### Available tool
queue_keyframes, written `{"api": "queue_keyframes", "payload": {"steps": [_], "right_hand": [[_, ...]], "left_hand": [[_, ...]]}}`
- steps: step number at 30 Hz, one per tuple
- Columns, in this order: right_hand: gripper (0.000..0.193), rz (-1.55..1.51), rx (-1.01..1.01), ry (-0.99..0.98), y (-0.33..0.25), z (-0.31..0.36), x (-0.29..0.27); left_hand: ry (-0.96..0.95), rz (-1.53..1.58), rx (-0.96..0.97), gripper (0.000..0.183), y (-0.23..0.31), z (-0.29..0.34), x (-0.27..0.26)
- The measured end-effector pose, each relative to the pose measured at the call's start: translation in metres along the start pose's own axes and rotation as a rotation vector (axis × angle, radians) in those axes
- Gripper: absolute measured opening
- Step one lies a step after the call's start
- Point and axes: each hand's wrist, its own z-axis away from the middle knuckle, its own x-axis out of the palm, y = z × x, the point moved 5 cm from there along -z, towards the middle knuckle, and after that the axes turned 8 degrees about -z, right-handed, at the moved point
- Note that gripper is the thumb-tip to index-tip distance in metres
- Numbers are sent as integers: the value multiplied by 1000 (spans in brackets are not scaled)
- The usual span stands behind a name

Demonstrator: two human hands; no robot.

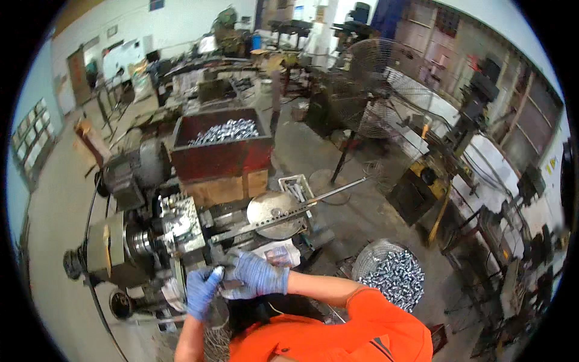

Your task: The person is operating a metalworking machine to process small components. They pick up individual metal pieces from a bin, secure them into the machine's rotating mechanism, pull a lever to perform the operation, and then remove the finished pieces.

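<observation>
Both hands wear blue-grey gloves and are close together at the near side of a small lathe-like machine. My left hand is closed, its thumb raised along the top. Just to its right, my right hand has its fingers curled toward the left one. Whatever lies between the fingers is too small and dark to name. Beyond the hands sits the machine's metal block, sprinkled with bright shavings. A long bar with a row of holes slants right from it, past a round metal disc.
A red bin of shiny metal parts stands beyond the machine. At right is a round wire basket of similar parts. A pale tray lies by the disc. A large fan and other machines stand farther right.
</observation>
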Motion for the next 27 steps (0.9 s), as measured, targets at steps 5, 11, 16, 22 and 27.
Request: {"api": "queue_keyframes", "payload": {"steps": [5, 11, 16, 22, 27], "right_hand": [[36, -57, -10, -52, -3, -10, 1], [25, -55, -46, -221, -14, -56, 21], [41, 31, -68, -135, -5, -131, 34], [67, 378, 141, -472, 45, -205, 95], [68, 302, 188, -459, 58, -213, 113]], "left_hand": [[-92, -134, 11, 54, -8, -2, -7], [-102, -140, 52, 40, -34, 35, -71], [297, -436, -292, 38, -58, 120, -202], [550, -1313, -708, 27, -148, 269, -301], [444, -785, -967, 34, -197, 318, -270]]}}
